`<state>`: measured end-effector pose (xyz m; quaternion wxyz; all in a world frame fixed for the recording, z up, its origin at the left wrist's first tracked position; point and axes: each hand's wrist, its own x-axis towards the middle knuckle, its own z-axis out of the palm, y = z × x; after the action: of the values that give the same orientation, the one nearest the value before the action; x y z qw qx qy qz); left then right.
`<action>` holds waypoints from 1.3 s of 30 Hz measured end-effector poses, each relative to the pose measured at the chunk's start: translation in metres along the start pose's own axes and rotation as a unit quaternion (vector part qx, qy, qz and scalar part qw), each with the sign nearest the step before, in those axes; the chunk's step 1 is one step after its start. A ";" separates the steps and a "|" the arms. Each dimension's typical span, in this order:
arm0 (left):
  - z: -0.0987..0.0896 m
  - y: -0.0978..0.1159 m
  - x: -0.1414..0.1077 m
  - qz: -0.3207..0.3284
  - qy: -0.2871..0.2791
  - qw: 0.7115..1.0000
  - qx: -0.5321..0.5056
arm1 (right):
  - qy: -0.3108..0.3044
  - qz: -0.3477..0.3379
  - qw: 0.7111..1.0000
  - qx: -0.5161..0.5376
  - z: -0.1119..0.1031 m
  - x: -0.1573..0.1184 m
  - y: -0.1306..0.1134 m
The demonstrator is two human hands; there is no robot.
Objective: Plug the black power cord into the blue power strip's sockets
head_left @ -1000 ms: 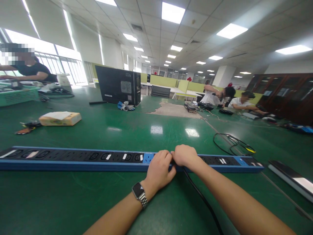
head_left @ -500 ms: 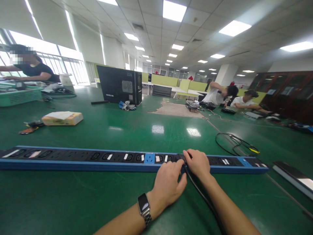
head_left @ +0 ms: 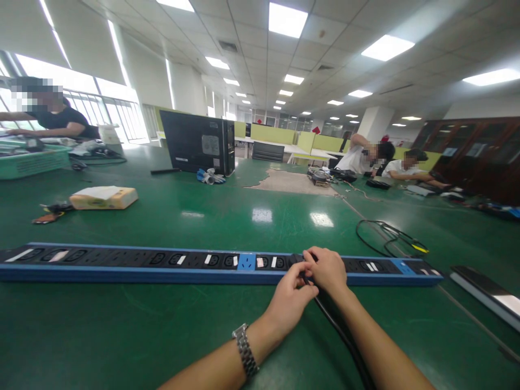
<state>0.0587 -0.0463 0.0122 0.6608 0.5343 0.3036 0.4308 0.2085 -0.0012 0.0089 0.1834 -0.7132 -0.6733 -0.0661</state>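
Observation:
A long blue power strip (head_left: 138, 275) with black and blue sockets lies across the green table. At its right half, my right hand (head_left: 328, 270) is closed on a black plug (head_left: 298, 259) set at a socket; the fingers hide most of the plug, and I cannot tell how far in it sits. My left hand (head_left: 286, 301), with a metal watch band on the wrist, pinches the black cable (head_left: 338, 329) just in front of the plug. From there the cable runs down between my forearms to the bottom edge.
On the right lie a coiled black cable (head_left: 392, 235) and a dark flat device (head_left: 487, 295). A tissue pack (head_left: 104, 198), a black computer case (head_left: 190, 143), gloves (head_left: 210, 176) and a green basket (head_left: 32, 162) stand farther back. Several people work around the table.
My left hand has rolled over and shifted slightly right, its fingers now around the cable beside the plug. The right hand stays nearly in place, fingers tucked in more.

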 end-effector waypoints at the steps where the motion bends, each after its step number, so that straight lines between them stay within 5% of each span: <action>1: 0.000 0.001 0.000 0.006 0.006 1.000 0.000 | -0.002 0.001 1.000 0.001 0.000 0.000 0.000; 12: -0.010 -0.006 0.002 0.059 -0.022 0.998 0.012 | 0.007 -0.004 1.000 -0.001 0.003 0.002 0.003; 17: -0.008 0.048 -0.002 0.217 -0.040 0.974 0.057 | -0.003 -0.012 1.000 -0.002 -0.001 0.002 0.002; 20: -0.011 0.086 -0.003 0.245 0.025 0.969 -0.023 | 0.008 -0.009 1.000 -0.009 -0.001 0.001 0.001; 23: -0.031 0.097 -0.006 0.195 0.137 0.970 -0.048 | 0.020 -0.004 1.000 -0.009 0.001 0.001 0.000; 27: -0.074 0.080 -0.018 0.073 0.223 0.972 -0.026 | 0.024 0.003 1.000 -0.016 0.002 0.001 0.000; 32: -0.104 0.060 -0.030 -0.042 0.195 0.975 0.099 | 0.014 0.016 1.000 -0.023 0.000 0.001 -0.002; 39: -0.098 0.058 -0.027 -0.067 0.180 0.965 0.178 | 0.014 0.004 1.000 -0.018 0.000 0.001 -0.002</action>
<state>-0.0514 -0.0237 0.0428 0.5169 0.5354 0.5246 0.4134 0.2069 -0.0001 0.0092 0.1806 -0.7177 -0.6668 -0.0873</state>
